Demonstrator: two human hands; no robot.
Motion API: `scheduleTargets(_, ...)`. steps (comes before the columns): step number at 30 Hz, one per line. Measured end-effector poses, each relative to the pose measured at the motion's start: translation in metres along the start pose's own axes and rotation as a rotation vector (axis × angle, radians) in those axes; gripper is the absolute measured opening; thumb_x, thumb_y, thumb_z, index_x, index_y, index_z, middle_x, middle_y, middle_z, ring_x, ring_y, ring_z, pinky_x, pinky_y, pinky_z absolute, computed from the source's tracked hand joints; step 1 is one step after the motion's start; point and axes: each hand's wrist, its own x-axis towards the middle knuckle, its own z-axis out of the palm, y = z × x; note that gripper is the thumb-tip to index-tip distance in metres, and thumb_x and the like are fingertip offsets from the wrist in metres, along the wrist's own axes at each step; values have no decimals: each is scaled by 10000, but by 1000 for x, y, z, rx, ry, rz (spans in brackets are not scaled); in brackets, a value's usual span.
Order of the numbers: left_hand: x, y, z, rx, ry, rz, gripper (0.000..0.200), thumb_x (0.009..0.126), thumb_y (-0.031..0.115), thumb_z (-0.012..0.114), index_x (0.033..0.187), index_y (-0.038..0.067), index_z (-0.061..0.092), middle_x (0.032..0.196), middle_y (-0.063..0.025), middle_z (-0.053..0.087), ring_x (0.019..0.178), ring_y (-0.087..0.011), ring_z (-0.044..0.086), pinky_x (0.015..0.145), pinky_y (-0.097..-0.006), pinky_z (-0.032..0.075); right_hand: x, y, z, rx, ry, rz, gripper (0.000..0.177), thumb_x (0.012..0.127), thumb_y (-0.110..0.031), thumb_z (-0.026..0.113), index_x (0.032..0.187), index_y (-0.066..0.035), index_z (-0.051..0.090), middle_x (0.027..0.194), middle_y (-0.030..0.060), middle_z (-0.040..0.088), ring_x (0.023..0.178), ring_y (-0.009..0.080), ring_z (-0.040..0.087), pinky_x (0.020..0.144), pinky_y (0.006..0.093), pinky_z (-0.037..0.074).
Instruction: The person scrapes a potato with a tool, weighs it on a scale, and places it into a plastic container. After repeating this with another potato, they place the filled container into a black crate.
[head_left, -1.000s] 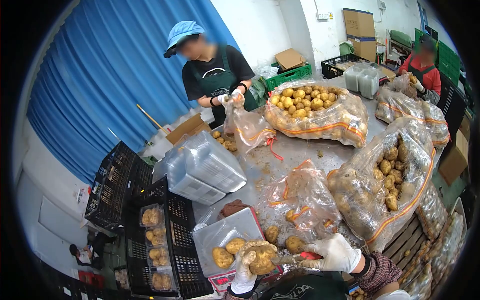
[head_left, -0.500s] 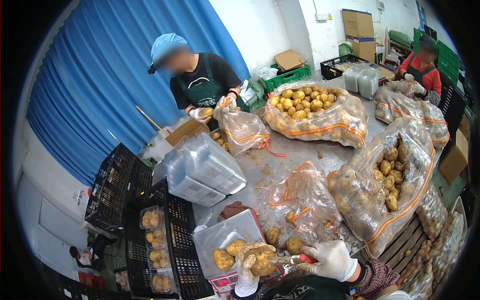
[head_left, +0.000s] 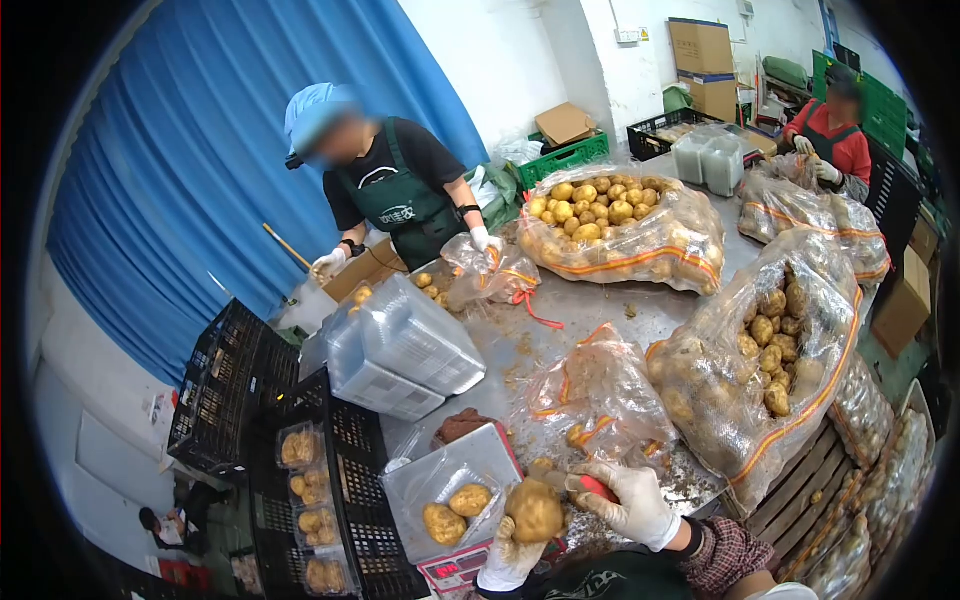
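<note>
My left hand (head_left: 508, 558), in a white glove, grips a potato (head_left: 536, 512) from its near left side, just beyond the scale's right edge. In my gloved right hand (head_left: 642, 508) is a red-handled knife (head_left: 597, 487), its blade by the upper right of that potato; whether it touches cannot be made out. Two potatoes (head_left: 445, 523) lie in a clear plastic tray (head_left: 405, 488) on the scale, whose red display (head_left: 455, 569) is lit. Behind the held potato sits another potato (head_left: 541, 467), partly hidden. A crumpled mesh-and-plastic bag (head_left: 600, 390) with some potatoes lies farther out.
Large potato sacks (head_left: 690, 400) stand at right and at the back (head_left: 650, 250). Stacked clear trays (head_left: 405, 350) and a brown cloth (head_left: 465, 424) are beyond the scale. Black crates (head_left: 365, 470) with packed potatoes are left. Two co-workers stand across the table (head_left: 640, 305).
My left hand has turned the potato and brought it slightly right. The knife has risen to its upper right side. The nearer co-worker has lowered a bag and reached out left.
</note>
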Motion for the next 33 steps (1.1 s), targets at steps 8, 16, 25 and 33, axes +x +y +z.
scheduleTargets(8,13,-8,-11,-635,-97,-124,794,840,660,512,1375,86,389,1242,-217,520,1105,-364,543,868,-451,508,3,6,-7,-360,-19,-202,305,767,-365,722,902,-98,660,694,68,598,601,244,617,539,350,484)
scheduleTargets(16,3,-2,4,-101,115,-114,695,895,611,462,1375,111,412,1298,-163,515,1136,-305,529,944,-405,464,-11,-2,13,-554,-163,-414,347,803,-445,687,814,-107,611,593,22,491,497,173,542,456,321,433)
scheduleTargets(25,4,-9,14,-322,193,-81,679,910,589,458,1365,86,416,1314,-160,509,1158,-300,522,933,-424,460,3,18,-1,-599,-59,-403,332,773,-420,710,820,-108,606,615,34,480,524,182,542,463,321,427)
scheduleTargets(33,4,-8,20,-292,363,-108,617,936,561,427,1344,98,446,1279,-154,545,1162,-288,525,934,-430,455,9,20,-4,-580,-102,-401,331,784,-424,703,829,-107,617,564,30,480,483,186,536,445,317,430)
